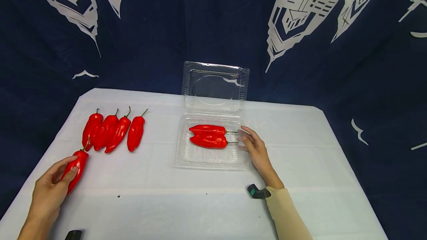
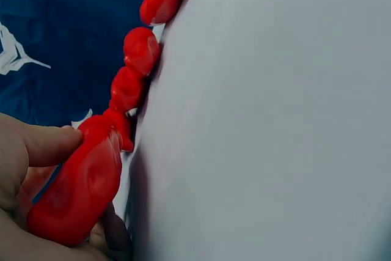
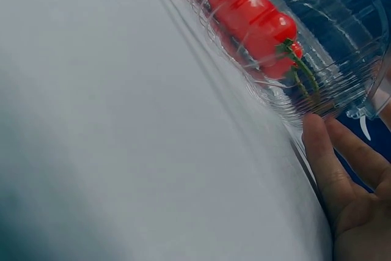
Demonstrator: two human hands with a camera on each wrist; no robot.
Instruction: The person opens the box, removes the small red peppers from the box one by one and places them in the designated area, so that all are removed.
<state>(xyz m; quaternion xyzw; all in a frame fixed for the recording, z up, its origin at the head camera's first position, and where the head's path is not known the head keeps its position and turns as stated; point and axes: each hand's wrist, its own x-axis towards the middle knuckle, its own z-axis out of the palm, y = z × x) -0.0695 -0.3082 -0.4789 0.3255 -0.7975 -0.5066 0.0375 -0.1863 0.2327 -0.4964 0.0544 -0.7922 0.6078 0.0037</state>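
Observation:
On the left side of the table, my left hand (image 1: 50, 186) grips a red pepper (image 1: 77, 169), thumb on one side and fingers on the other. In the left wrist view this glossy pepper (image 2: 82, 178) lies between thumb and fingers. Its green stem points toward a group of red peppers (image 1: 109, 132) behind it. My right hand (image 1: 258, 155) is at the right side of a clear plastic clamshell box (image 1: 210, 160), with fairly straight fingertips (image 3: 316, 128) touching its ridged wall. Inside the box, two red peppers (image 1: 208, 141) lie side by side, stems to the right.
The box's clear lid (image 1: 215, 88) stands raised at its back. A white cloth covers the table (image 1: 160, 199), and a dark blue printed curtain (image 1: 150, 40) hangs behind it. Near the front left edge is a black object (image 1: 74, 235). Small dark specks dot the cloth.

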